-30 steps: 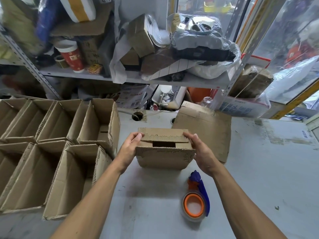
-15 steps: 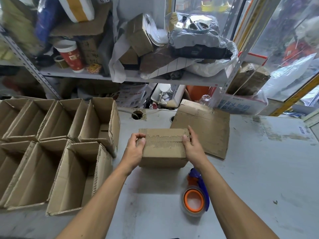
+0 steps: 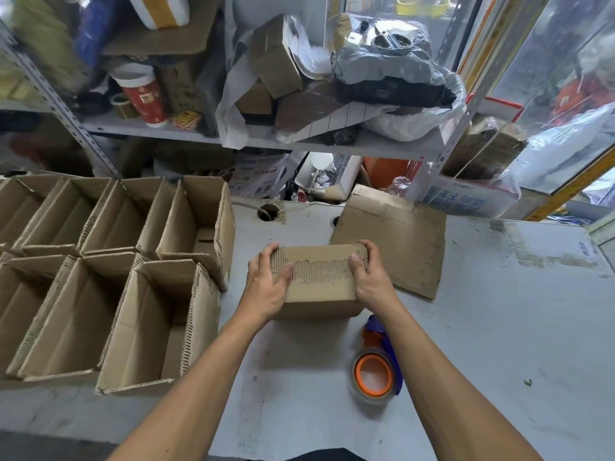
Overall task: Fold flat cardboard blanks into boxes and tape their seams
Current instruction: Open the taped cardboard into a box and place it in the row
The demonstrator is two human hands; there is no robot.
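Cardboard box (image 3: 319,281) sits crosswise between my gripping left hand (image 3: 266,287) and right hand (image 3: 371,281), tape (image 3: 374,374) nearer the right.

Both hands (image 3: 266,287) (image 3: 372,281) around closed box (image 3: 321,281)

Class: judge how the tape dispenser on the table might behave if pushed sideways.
The tape dispenser lies on its side, so it likely slides rather than rolls. The smooth table suggests little grip. Its handle probably makes it pivot.
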